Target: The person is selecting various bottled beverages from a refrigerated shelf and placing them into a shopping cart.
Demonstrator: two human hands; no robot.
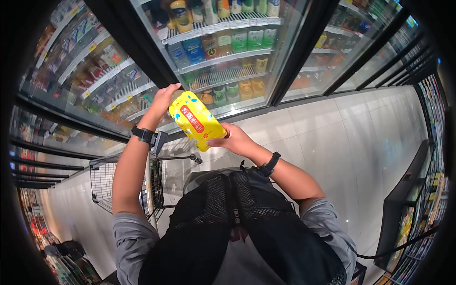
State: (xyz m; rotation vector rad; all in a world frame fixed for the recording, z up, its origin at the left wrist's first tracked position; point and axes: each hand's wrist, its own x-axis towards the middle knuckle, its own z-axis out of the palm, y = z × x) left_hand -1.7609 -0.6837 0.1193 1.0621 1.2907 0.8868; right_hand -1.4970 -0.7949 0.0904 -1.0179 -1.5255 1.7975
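A bottle with a bright yellow label [197,121], a red panel and white characters, is held tilted in front of the glass cooler. My left hand [166,100] is closed around its upper left end, where a clear part shows. My right hand [232,139] grips the lower right end, with the thumb on the label side. Black straps are on both wrists. Straight ahead, the cooler shelves [221,61] hold rows of bottles and cartons.
A wire shopping cart [108,183] stands at my left, close to my left forearm. Black-framed cooler doors [285,52] line the front. A dark display stand [403,204] is on the right, and pale floor tiles [332,137] run between.
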